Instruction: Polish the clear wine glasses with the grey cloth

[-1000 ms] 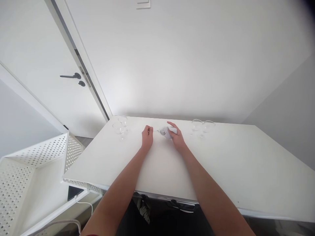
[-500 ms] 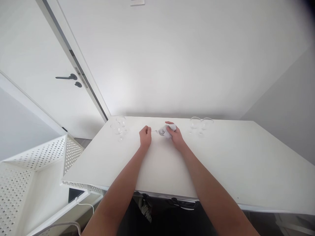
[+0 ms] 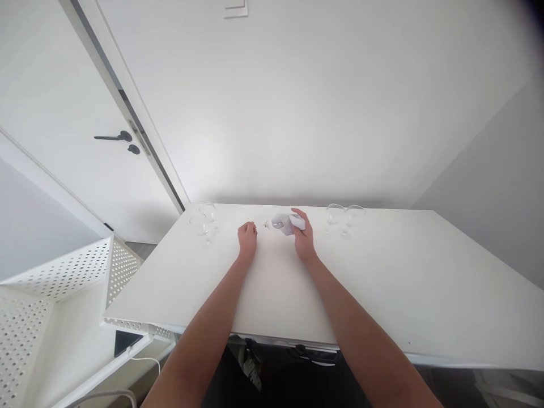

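A clear stemmed glass (image 3: 277,222) lies sideways over the far middle of the white table (image 3: 382,294). My left hand (image 3: 247,239) is closed around its foot and stem at the left. My right hand (image 3: 302,237) is closed on a white cloth (image 3: 296,221) pressed against the bowl of the glass. Two upright glasses (image 3: 204,220) stand to the left of my hands. Two more glasses (image 3: 344,217) stand to the right, near the wall.
A white perforated metal shelf (image 3: 63,283) sits below the table's left edge. A white door with a dark handle (image 3: 114,137) is at the left. Cables hang under the table's front edge.
My right hand has turned with the cloth on the glass bowl, and both hands sit slightly further left and back. The view has shifted a little.
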Demonstrator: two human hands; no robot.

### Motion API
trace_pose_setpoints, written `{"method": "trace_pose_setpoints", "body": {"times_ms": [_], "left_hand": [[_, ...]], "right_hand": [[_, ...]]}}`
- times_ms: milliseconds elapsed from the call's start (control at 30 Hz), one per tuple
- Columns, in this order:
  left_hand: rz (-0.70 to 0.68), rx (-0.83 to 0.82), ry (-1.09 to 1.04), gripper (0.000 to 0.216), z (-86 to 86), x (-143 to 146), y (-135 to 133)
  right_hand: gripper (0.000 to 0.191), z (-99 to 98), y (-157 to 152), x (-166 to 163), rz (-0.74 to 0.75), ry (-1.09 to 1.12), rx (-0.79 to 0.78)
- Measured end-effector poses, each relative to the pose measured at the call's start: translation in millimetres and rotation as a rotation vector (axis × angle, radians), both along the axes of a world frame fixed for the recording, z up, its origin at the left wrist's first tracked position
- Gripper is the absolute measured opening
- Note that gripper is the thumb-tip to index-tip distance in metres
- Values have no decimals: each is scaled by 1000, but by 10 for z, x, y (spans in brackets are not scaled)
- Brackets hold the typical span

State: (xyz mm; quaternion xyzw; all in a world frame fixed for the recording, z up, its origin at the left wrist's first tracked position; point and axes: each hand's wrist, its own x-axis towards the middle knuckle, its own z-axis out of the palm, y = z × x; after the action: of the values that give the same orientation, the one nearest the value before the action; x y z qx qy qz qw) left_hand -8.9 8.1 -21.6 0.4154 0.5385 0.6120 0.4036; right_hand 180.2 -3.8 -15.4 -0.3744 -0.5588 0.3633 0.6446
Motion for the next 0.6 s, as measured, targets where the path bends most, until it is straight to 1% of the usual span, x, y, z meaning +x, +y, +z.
{"method": "trace_pose_setpoints", "body": {"times_ms": [133, 200, 267, 333, 400, 433, 500, 600], "left_hand": [[97, 24, -113, 31, 30, -8, -6], [142, 30, -186, 31, 43, -13, -6], [115, 23, -257, 28, 58, -5, -12], [2, 20, -283, 24, 72, 18, -28], [-106, 20, -251, 22, 77, 48, -47], [-132, 15, -230, 22, 76, 61, -54], [-131, -11, -216, 23, 66, 76, -57], [-126, -42, -243, 23, 49, 75, -40]], "right_hand": [[44, -53, 130, 17, -71, 413, -120], [41, -51, 174, 18, -52, 576, -156], [32, -13, 173, 1, 30, 658, -185], [24, 58, 125, -31, 189, 661, -232], [22, 145, 47, -62, 372, 631, -278], [25, 187, 7, -73, 454, 618, -295], [37, 251, -58, -77, 564, 617, -319], [60, 266, -84, -40, 602, 668, -336]]}}
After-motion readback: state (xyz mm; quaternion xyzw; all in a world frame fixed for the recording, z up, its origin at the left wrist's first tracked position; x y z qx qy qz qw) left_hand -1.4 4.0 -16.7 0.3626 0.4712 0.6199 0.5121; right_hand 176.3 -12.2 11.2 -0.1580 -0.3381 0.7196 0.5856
